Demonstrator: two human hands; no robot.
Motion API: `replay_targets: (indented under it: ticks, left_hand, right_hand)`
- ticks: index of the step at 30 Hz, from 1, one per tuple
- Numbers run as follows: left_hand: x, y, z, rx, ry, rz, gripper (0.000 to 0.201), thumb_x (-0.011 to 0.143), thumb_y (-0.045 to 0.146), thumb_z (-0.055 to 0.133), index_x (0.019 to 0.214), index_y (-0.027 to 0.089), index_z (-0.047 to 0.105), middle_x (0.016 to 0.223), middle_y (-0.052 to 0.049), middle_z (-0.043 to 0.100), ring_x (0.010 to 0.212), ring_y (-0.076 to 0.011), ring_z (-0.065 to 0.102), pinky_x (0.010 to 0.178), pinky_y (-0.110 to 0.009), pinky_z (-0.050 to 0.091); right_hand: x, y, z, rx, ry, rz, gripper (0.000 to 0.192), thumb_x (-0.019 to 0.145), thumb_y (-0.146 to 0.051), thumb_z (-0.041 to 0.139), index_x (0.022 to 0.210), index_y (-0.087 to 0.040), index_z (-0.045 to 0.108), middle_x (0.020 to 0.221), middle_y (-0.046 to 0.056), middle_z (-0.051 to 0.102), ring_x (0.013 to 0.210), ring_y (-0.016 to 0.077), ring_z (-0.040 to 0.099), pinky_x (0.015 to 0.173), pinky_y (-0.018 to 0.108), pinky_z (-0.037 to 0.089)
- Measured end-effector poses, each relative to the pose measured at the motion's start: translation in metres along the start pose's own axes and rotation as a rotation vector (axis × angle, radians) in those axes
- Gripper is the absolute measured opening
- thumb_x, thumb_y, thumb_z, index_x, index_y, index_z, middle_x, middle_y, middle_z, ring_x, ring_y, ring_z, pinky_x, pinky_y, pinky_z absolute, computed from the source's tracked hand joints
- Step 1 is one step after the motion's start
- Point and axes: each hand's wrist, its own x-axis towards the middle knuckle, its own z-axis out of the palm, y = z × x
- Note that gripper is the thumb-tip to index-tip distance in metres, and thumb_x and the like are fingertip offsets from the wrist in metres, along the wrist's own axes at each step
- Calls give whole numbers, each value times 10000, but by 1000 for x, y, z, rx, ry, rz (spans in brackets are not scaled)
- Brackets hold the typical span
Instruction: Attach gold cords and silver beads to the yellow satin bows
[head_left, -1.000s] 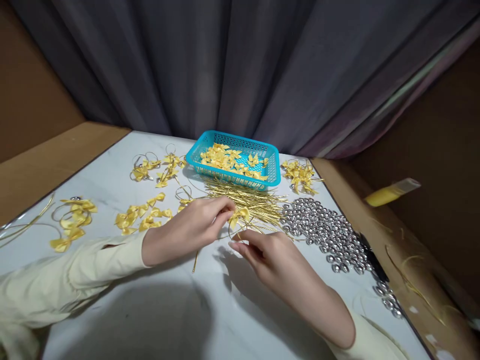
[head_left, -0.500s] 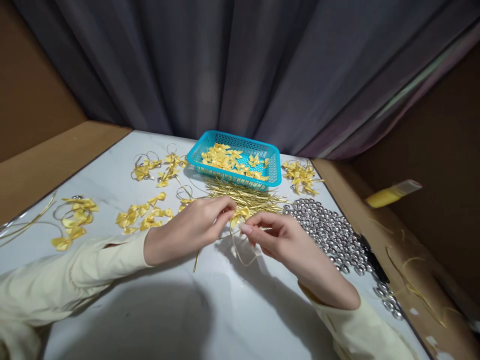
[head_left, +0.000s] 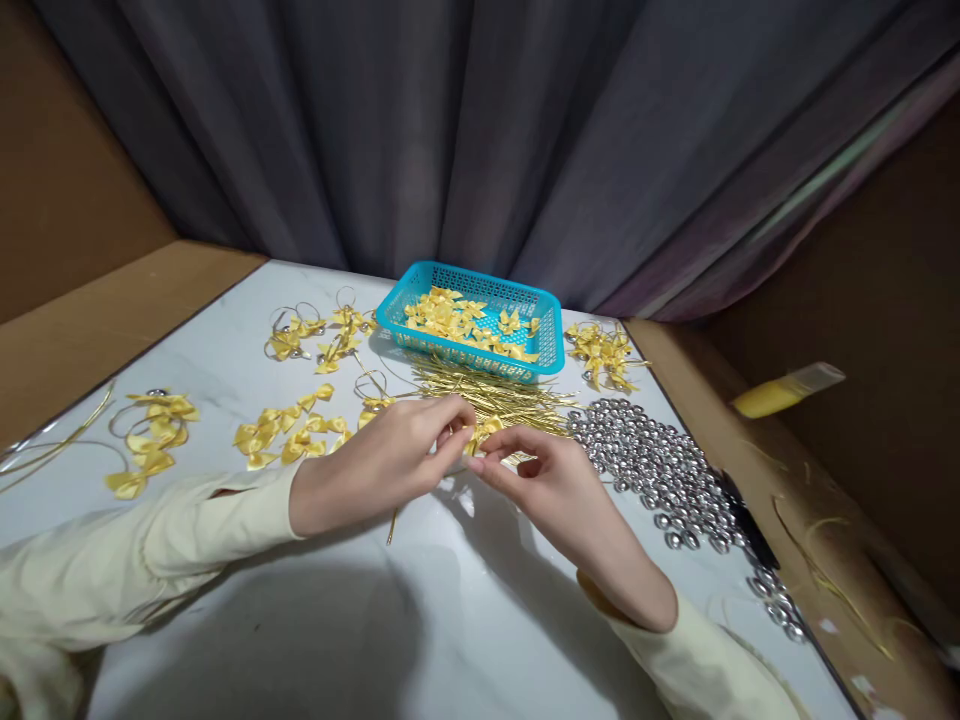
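A: Hands?
B: Left hand (head_left: 382, 462) and right hand (head_left: 541, 480) meet at frame centre, fingertips of both pinching one yellow bow (head_left: 482, 432) just above the table.

A: Around them?
B: Gold wire bundle (head_left: 499, 395) directly behind; turquoise basket (head_left: 551, 345) of bows beyond it. Silver beads (head_left: 660, 470) heaped at right. Loose bows (head_left: 289, 432) scattered left, more at far left (head_left: 154, 440).

A: Surface, room?
B: White marble-look tabletop (head_left: 420, 610), brown board edging, grey curtain (head_left: 465, 140) across the top.

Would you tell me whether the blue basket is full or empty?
Partly filled: yellow bows cover much of the blue basket floor, lying well below its rim.
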Motion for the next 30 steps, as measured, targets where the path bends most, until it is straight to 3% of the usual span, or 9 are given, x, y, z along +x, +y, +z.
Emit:
replay_targets:
  ticks: [7, 16, 23, 30]
  left_hand:
    - [-2, 1, 2, -8, -54, -30, 132, 858, 144, 450, 907, 162, 572, 781, 5, 623, 643, -111, 556, 576, -221, 382]
    - [-3, 1, 3, 40, -31, -3, 134, 879, 166, 434, 914, 167, 564, 792, -1, 622, 657, -121, 562, 589, -231, 381]
    - [-2, 0, 4, 56, -7, 14, 123, 885, 183, 435, 909, 167, 555, 788, 6, 619, 671, -124, 568, 595, -234, 382]
    - [-3, -1, 5, 67, 16, 38, 128, 876, 161, 446, 909, 161, 569, 808, 3, 632, 680, -123, 581, 601, -232, 392]
  right_hand:
    - [2, 5, 4, 83, -10, -19, 169, 735, -299, 638, 665, -151, 593, 656, -5, 600, 513, 71, 453, 497, 200, 365]
    - [1, -1, -3, 188, -60, 126, 255, 620, -307, 731, 641, -167, 520, 422, -99, 366, 389, 41, 284, 383, 170, 207]
    - [4, 0, -8, 156, -119, 133, 253, 756, -379, 612, 757, -132, 669, 423, -63, 425, 380, 53, 343, 390, 196, 247]
    - [5, 4, -4, 200, -101, 143, 221, 713, -347, 666, 744, -130, 693, 445, -53, 457, 396, 42, 336, 404, 192, 260]
